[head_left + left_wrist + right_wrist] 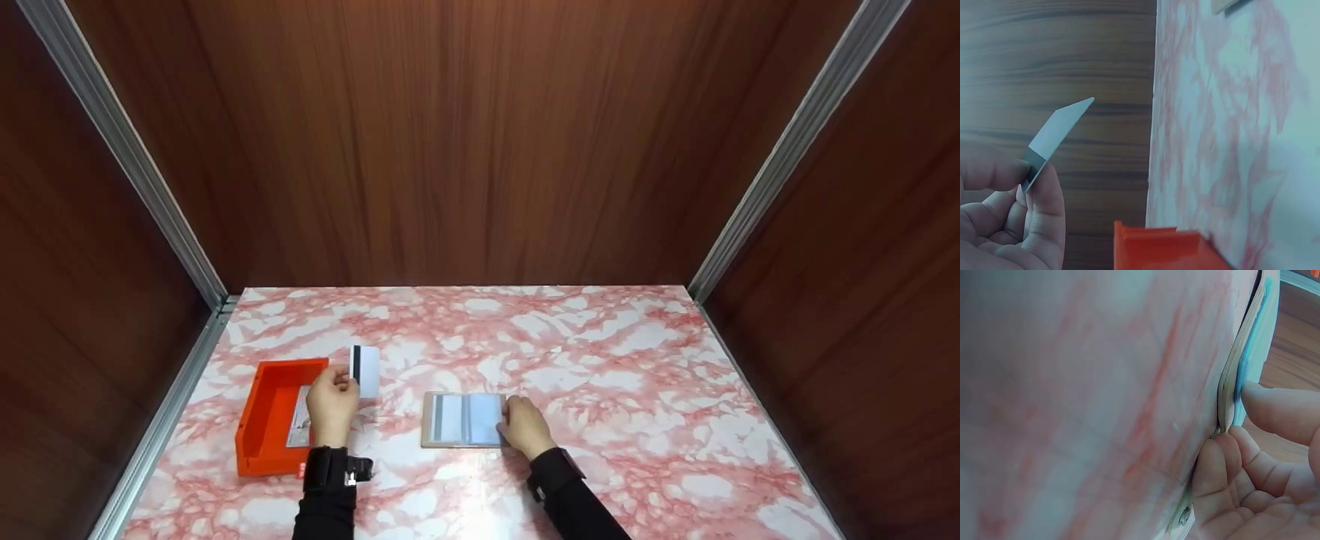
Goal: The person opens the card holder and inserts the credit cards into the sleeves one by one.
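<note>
My left hand (332, 399) pinches a white card with a dark stripe (368, 371) between thumb and fingers, up beside the orange bin. In the left wrist view the card (1061, 132) is tilted, its striped end in the fingers. An open card holder (427, 420) with a tan cover and clear sleeves lies on the table. At its right edge, my right hand (527, 426) grips the cover and sleeves. The right wrist view shows the thumb on the bluish sleeves (1249, 354) and curled fingers at the cover's edge. A metal snap (1185, 516) shows below the fingers.
The orange bin (259, 420) stands at the left of the table, with a printed pale sheet or card (298, 424) inside, partly hidden by the left hand. The red-and-white marbled table (637, 390) is bounded by wooden panels (465, 150) and metal rails.
</note>
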Demonstrator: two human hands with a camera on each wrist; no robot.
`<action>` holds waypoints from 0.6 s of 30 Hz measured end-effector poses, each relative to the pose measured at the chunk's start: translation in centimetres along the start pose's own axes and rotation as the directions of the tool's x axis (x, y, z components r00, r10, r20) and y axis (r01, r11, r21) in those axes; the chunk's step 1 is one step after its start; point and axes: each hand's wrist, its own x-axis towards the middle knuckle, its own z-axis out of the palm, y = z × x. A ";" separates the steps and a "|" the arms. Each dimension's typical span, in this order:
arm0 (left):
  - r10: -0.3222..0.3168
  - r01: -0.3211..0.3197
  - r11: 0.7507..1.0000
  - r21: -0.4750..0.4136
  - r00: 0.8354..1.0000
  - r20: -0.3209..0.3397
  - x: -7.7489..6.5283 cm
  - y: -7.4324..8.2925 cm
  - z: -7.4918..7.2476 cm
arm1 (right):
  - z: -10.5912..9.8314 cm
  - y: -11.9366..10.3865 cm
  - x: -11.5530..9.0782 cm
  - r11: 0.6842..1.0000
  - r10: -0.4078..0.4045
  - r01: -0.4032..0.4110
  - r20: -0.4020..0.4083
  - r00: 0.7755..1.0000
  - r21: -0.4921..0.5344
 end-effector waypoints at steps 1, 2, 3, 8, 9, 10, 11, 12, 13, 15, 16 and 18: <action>-0.007 0.007 1.000 -0.004 1.000 0.009 -0.2 0.0 0.3 | 0.0 0.0 0.0 1.000 0.001 -0.001 0.000 1.000 -0.001; -0.011 0.012 1.000 -0.010 1.000 0.016 -0.4 0.0 0.6 | 0.0 0.0 0.0 1.000 0.001 -0.001 -0.001 1.000 -0.003; -0.016 0.016 1.000 -0.015 1.000 0.021 -0.6 0.1 0.9 | 0.0 0.1 0.1 1.000 0.002 -0.002 0.000 1.000 -0.004; -0.016 0.019 0.999 -0.049 0.998 0.055 -1.4 0.1 2.1 | 0.0 0.0 0.1 1.000 0.007 -0.007 0.002 1.000 0.000; -0.016 0.020 0.998 -0.056 0.998 0.058 -1.5 0.1 2.2 | 0.0 0.0 0.1 1.000 0.008 -0.008 0.005 1.000 0.002; -0.019 0.023 0.998 -0.064 0.998 0.063 -1.7 0.1 2.4 | 0.0 0.0 0.1 1.000 0.009 -0.009 0.006 1.000 0.002; -0.024 0.029 0.997 -0.072 0.997 0.071 -1.8 0.1 2.5 | 0.0 0.0 0.1 1.000 0.010 -0.010 0.006 1.000 0.001; -0.030 0.036 0.996 -0.078 0.997 0.078 -1.9 0.1 2.7 | 0.0 0.0 0.1 1.000 0.008 -0.008 0.004 1.000 -0.001; -0.035 0.043 0.995 -0.085 0.996 0.083 -2.1 0.0 2.8 | 0.1 0.0 0.0 1.000 0.004 -0.004 0.000 1.000 -0.004; -0.043 0.052 0.994 -0.097 0.995 0.093 -2.3 -0.1 3.3 | 0.1 0.0 0.0 1.000 -0.006 0.006 -0.005 1.000 -0.003; -0.047 0.057 0.993 -0.102 0.994 0.099 -2.4 -0.1 3.5 | 0.1 0.1 0.0 1.000 -0.011 0.011 -0.009 1.000 -0.002; -0.057 0.068 0.992 -0.104 0.993 0.107 -2.7 -0.2 3.9 | 0.1 0.1 0.0 1.000 -0.015 0.015 -0.005 1.000 0.003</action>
